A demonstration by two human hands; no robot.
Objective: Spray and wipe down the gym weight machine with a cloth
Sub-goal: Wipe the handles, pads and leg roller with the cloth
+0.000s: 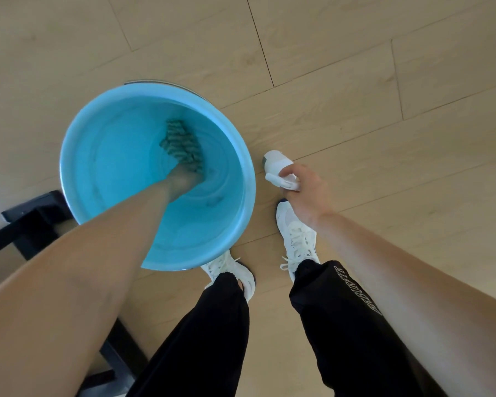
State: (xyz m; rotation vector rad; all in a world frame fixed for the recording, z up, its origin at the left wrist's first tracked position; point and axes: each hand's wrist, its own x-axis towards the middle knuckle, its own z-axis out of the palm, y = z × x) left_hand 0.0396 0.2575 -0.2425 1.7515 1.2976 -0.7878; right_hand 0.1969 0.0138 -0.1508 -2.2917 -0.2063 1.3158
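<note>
Bucket, round, light-blue plastic (98, 116), stands on pale wood-plank floor (355, 110) with water in it. Left hand (184, 176) is down in the water, fingers closed on the near end of a grey-green ribbed cloth (181, 144), which lies submerged toward the far inner wall. Right hand (307, 187) hangs just right of the bucket, fingers curled round a white plastic spray bottle (275, 161). Black metal frame (32, 222) shows beside the bucket's left edge. White lace-up sneakers (297, 236) planted beside the bucket.

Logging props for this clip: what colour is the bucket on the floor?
The bucket is light blue; head view shows it best.
</note>
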